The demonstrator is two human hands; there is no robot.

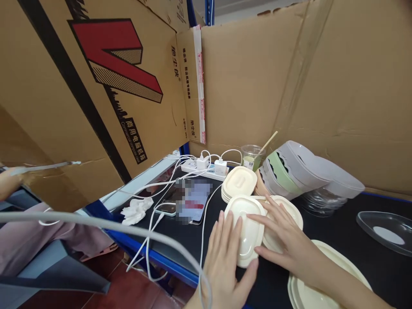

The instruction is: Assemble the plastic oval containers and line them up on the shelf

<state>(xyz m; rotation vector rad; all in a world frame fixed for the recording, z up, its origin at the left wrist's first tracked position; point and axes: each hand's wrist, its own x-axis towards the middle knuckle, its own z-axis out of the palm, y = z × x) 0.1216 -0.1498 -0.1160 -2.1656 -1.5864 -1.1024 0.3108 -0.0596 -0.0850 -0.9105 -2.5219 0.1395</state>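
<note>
A cream rounded-square dish or lid [247,240] lies on the black table between my two hands. My left hand [227,266] rests along its left side and lower edge, fingers stretched out over the rim. From the right, my right hand [286,240] reaches over it with fingers spread, the fingertips at its right edge and raised centre. Partly covered by my right hand is another cream piece [291,212]. Just behind stands a stack of similar cream lids [240,182]. Larger cream plates [341,262] lie partly beneath my right forearm.
Stacked grey and green bowls [286,171] lean at the back right, near a clear oval lid [386,231]. A cup with a straw [252,156], a power strip [206,169], phones [196,201] and crumpled tissue [137,210] are behind. A white cable [144,229] crosses the foreground.
</note>
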